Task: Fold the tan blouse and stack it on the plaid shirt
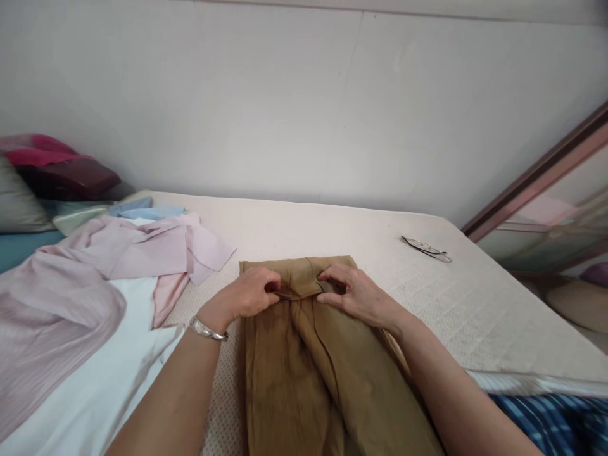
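A pair of olive-brown trousers [285,373] lies on the bed in front of me, waistband away from me and legs running toward me. My left hand [256,291], with a silver bangle at the wrist, pinches the left part of the waistband. On the right part, my right hand [344,291] has its thumb and fingers curved around the waistband's edge, with a small gap showing between them. Between my hands the waistband dips slightly, and creases run down from it. The lower ends of the legs are out of view.
Pale pink and white clothes [152,247] lie heaped on the left of the mattress [294,228]. Eyeglasses [426,248] rest at the right. A dark red case [71,177] and a grey cushion [19,202] sit at far left. Blue patterned cloth [551,421] is at lower right.
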`<state>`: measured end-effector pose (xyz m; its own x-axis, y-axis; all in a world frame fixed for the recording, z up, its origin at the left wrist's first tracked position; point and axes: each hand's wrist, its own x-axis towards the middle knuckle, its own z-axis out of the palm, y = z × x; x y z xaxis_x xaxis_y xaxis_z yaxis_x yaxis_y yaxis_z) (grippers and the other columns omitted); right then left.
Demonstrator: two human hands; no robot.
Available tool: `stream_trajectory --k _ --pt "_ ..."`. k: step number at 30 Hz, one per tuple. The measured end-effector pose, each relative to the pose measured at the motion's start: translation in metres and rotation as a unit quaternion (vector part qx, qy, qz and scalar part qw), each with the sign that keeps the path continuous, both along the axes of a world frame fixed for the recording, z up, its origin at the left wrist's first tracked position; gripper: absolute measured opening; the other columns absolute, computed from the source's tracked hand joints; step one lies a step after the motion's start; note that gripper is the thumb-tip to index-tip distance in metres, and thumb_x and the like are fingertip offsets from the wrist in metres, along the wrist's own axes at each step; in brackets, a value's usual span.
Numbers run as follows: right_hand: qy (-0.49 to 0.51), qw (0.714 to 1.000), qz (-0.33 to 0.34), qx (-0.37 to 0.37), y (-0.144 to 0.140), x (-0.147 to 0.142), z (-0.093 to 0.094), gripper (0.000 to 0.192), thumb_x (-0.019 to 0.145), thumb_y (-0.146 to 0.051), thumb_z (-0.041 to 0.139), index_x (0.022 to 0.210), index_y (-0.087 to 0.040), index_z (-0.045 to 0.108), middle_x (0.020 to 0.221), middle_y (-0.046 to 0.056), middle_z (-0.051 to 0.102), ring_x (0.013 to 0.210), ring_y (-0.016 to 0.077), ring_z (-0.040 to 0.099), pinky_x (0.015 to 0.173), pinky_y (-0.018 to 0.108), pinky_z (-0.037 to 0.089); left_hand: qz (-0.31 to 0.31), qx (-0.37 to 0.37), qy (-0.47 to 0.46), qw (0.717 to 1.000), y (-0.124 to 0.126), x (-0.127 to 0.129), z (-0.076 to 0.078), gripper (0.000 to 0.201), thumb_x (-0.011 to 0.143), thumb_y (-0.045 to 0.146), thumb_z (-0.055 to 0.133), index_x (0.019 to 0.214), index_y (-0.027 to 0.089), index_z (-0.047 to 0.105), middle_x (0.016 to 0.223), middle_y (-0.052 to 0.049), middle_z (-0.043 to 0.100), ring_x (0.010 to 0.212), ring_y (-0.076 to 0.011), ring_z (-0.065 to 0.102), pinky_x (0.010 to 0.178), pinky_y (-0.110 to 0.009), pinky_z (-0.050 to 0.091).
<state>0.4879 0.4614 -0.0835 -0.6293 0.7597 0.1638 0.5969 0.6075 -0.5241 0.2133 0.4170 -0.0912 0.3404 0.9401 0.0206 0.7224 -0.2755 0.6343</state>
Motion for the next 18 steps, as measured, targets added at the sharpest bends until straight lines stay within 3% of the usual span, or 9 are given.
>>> stream_trajectory --k 2,5,8,10,12,14,18 --pt "0.025 0.998 -0.004 0.050 -0.006 -0.007 -0.001 0.032 0.090 -0.037 0.075 0.119 -0.026 0.068 0.113 0.007 0.067 0.101 0.0254 0.061 0.084 0.040 0.051 -0.013 -0.010 -0.016 1.000 0.001 -0.006 0.006 0.012 0.080 0.021 0.061 0.070 0.022 0.067 0.076 -0.002 0.069 0.073 -0.0194 0.057 0.067 -0.031 0.036" --pt "0.016 0.992 0.058 0.109 -0.017 -0.023 -0.011 0.042 0.092 -0.034 0.074 0.132 -0.026 0.064 0.127 0.009 0.062 0.114 0.0274 0.057 0.093 0.042 0.051 -0.002 -0.041 -0.030 0.999 0.000 -0.011 0.015 0.017 0.083 0.024 0.059 0.068 0.021 0.066 0.067 0.001 0.064 0.066 -0.0164 0.053 0.062 -0.029 0.034" --pt "-0.039 0.986 0.101 0.125 -0.024 -0.034 -0.023 0.043 0.093 -0.037 0.073 0.133 -0.025 0.065 0.126 0.011 0.060 0.111 0.0282 0.056 0.092 0.045 0.051 0.056 -0.024 -0.068 0.996 0.000 -0.009 0.023 0.018 0.085 0.028 0.060 0.069 0.020 0.064 0.065 0.002 0.060 0.063 -0.0151 0.049 0.059 -0.028 0.033" --pt "-0.062 0.984 0.104 0.133 -0.025 -0.036 -0.026 0.041 0.094 -0.038 0.072 0.131 -0.024 0.067 0.123 0.011 0.060 0.109 0.0284 0.056 0.091 0.046 0.051 0.071 0.009 -0.135 0.988 0.000 -0.003 0.024 0.019 0.088 0.030 0.059 0.073 0.020 0.066 0.077 0.000 0.067 0.074 -0.0168 0.056 0.067 -0.028 0.039" --pt "-0.070 0.984 0.105 0.129 -0.026 -0.035 -0.024 0.039 0.093 -0.036 0.073 0.131 -0.024 0.067 0.120 0.011 0.060 0.108 0.0280 0.055 0.091 0.045 0.050 0.051 0.015 -0.201 0.978 0.000 0.003 0.022 0.019 0.090 0.031 0.059 0.077 0.020 0.068 0.098 -0.004 0.073 0.095 -0.0203 0.063 0.083 -0.029 0.044" --pt "-0.066 0.984 0.112 0.119 -0.026 -0.033 -0.019 0.035 0.091 -0.033 0.075 0.125 -0.024 0.070 0.120 0.010 0.060 0.108 0.0279 0.055 0.092 0.044 0.050 0.004 -0.013 -0.210 0.978 0.000 0.008 0.017 0.017 0.089 0.031 0.062 0.079 0.021 0.071 0.107 -0.005 0.074 0.106 -0.0233 0.064 0.094 -0.031 0.045" --pt "-0.010 0.992 0.119 0.045 -0.022 -0.027 -0.006 0.012 0.093 -0.024 0.067 0.105 -0.025 0.071 0.109 0.005 0.065 0.097 0.0215 0.061 0.083 0.035 0.050 -0.063 -0.072 -0.169 0.981 0.001 0.007 0.009 0.014 0.085 0.033 0.067 0.085 0.022 0.077 0.088 -0.004 0.076 0.096 -0.0247 0.067 0.091 -0.033 0.049"
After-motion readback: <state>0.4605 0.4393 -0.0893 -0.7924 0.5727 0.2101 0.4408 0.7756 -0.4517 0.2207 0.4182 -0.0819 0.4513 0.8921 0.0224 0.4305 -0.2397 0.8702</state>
